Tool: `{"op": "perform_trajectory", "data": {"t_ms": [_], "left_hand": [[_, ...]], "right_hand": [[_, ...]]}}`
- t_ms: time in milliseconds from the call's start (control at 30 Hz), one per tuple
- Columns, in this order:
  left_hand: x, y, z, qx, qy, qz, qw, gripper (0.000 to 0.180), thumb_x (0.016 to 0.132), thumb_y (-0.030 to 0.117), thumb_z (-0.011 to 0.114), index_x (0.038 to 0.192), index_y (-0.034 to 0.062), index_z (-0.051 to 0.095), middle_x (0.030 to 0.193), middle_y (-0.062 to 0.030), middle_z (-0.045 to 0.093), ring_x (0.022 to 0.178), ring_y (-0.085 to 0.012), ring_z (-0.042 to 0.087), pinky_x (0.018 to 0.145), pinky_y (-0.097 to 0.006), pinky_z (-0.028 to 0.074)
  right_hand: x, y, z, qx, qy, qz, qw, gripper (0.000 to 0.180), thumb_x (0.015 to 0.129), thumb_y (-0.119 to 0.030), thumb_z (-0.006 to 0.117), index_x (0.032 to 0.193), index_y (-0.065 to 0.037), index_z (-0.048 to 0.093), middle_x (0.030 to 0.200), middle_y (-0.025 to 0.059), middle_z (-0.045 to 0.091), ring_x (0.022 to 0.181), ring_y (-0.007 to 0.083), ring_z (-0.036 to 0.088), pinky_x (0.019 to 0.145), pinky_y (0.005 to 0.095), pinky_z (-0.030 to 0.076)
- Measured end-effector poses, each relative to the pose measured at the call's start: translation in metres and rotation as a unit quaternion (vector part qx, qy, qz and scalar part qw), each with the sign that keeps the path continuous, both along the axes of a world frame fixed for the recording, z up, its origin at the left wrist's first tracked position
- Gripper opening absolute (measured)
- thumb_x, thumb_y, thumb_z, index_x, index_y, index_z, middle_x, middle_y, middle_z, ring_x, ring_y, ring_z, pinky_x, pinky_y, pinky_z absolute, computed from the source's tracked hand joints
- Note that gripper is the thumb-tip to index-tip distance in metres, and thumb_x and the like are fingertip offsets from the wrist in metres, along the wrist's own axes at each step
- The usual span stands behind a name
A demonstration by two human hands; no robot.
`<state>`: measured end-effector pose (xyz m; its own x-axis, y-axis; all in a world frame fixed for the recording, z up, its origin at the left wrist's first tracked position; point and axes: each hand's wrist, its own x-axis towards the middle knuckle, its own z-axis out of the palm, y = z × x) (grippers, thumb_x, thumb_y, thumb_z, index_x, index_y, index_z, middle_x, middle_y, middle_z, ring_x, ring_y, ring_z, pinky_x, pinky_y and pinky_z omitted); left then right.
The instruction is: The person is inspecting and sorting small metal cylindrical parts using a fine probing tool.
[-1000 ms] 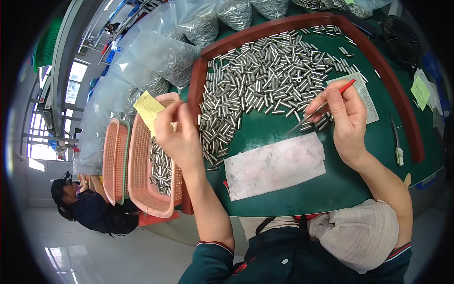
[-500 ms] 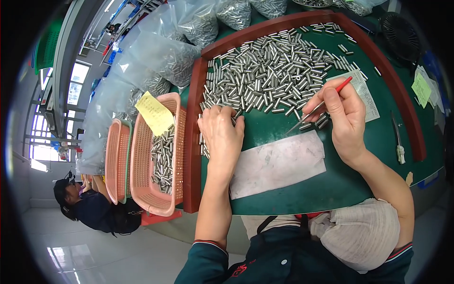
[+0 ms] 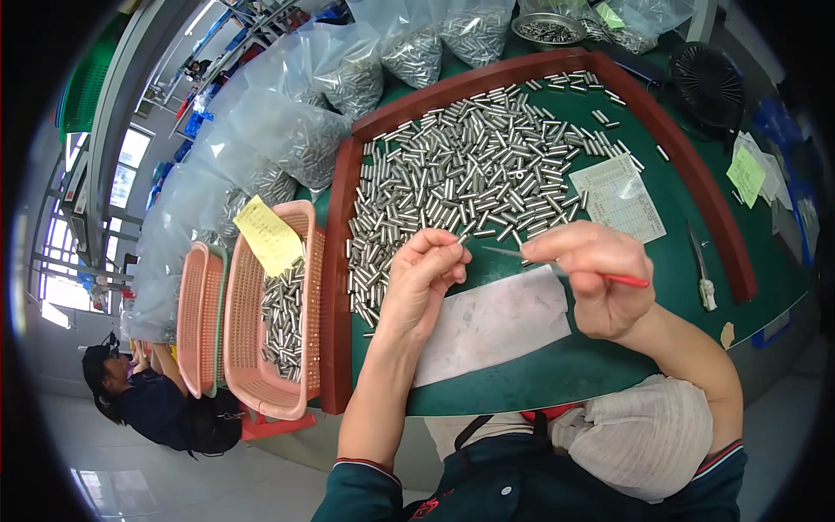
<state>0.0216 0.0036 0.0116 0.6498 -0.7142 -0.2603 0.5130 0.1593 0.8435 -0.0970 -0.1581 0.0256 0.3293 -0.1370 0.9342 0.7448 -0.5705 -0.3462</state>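
My left hand point(image 3: 419, 283) is raised over the near edge of the metal pile, thumb and fingers pinched on a small metal cylinder point(image 3: 464, 237). To its right, my right hand point(image 3: 609, 274) grips a slim tool with a red handle point(image 3: 628, 281); its thin metal tip points left toward the cylinder, with a small gap between them. Many short silvery cylinders point(image 3: 461, 165) are heaped on the green tabletop point(image 3: 626, 357) beyond both hands; a few show open ends like tubes. Under the hands lies a stained whitish cloth point(image 3: 496, 326).
A dark red raised border point(image 3: 337, 287) rims the work area. Left of it stand a pink basket point(image 3: 239, 348) of cylinders with a yellow note point(image 3: 268, 237), another pink basket point(image 3: 196, 322) and filled clear bags point(image 3: 304, 139). A printed sheet point(image 3: 619, 196), pointed tool point(image 3: 698, 261) and black fan point(image 3: 706, 83) are right. A co-worker point(image 3: 165, 404) sits far left.
My left hand has lifted off the pile and turned, now pinching one cylinder. The right hand has turned the red-handled tool so its tip points left toward that cylinder. The view has shifted slightly.
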Motion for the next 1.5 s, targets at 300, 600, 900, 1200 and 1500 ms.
{"op": "perform_trajectory", "data": {"t_ms": [300, 600, 900, 1200, 1500], "left_hand": [[-0.003, -0.002, -0.003, 0.018, -0.024, -0.029, 0.999, 0.004, 0.08, 0.006, 0.056, 0.08, 0.002, 0.055, 0.071, -0.0073, 0.059, 0.057, -0.0092, 0.052, 0.054, -0.021, 0.043], [-0.004, -0.003, -0.003, 0.031, -0.046, -0.036, 0.998, 0.006, 0.08, 0.006, 0.057, 0.08, 0.0006, 0.055, 0.069, -0.0074, 0.059, 0.056, -0.0093, 0.053, 0.054, -0.021, 0.043], [-0.009, -0.002, -0.002, 0.041, -0.057, -0.031, 0.997, 0.007, 0.078, 0.005, 0.061, 0.082, 0.0005, 0.057, 0.069, -0.0077, 0.061, 0.055, -0.0097, 0.055, 0.053, -0.021, 0.044], [-0.016, -0.008, 0.001, 0.096, -0.198, 0.031, 0.975, 0.012, 0.077, 0.003, 0.063, 0.084, -0.0027, 0.055, 0.073, -0.0051, 0.061, 0.06, -0.007, 0.057, 0.055, -0.017, 0.047], [-0.02, -0.012, 0.0, 0.169, -0.447, 0.139, 0.867, 0.009, 0.073, 0.004, 0.063, 0.074, -0.0035, 0.059, 0.06, -0.0054, 0.06, 0.052, -0.007, 0.055, 0.049, -0.02, 0.045]], "right_hand": [[0.004, 0.005, -0.003, -0.037, 0.022, -0.001, 0.999, 0.017, 0.083, -0.014, 0.058, 0.088, -0.002, 0.047, 0.074, 0.0133, 0.061, 0.056, 0.0228, 0.06, 0.046, 0.0274, 0.048], [0.005, 0.003, -0.004, -0.055, 0.024, -0.023, 0.998, 0.017, 0.08, -0.012, 0.06, 0.087, -0.002, 0.048, 0.074, 0.0134, 0.06, 0.057, 0.023, 0.06, 0.046, 0.0269, 0.048], [0.007, 0.009, -0.003, -0.081, 0.067, -0.023, 0.994, 0.02, 0.07, -0.006, 0.066, 0.083, -0.002, 0.052, 0.077, 0.0107, 0.06, 0.059, 0.0222, 0.059, 0.046, 0.027, 0.047], [0.01, 0.013, -0.007, -0.115, 0.054, -0.02, 0.992, 0.023, 0.061, 0.0, 0.065, 0.081, -0.002, 0.054, 0.083, 0.0125, 0.061, 0.069, 0.0241, 0.063, 0.053, 0.0281, 0.052], [0.0, 0.012, 0.004, -0.246, 0.043, -0.045, 0.967, 0.014, 0.061, -0.006, 0.061, 0.073, 0.0, 0.056, 0.082, 0.0146, 0.061, 0.072, 0.0254, 0.063, 0.056, 0.0301, 0.054]]}}
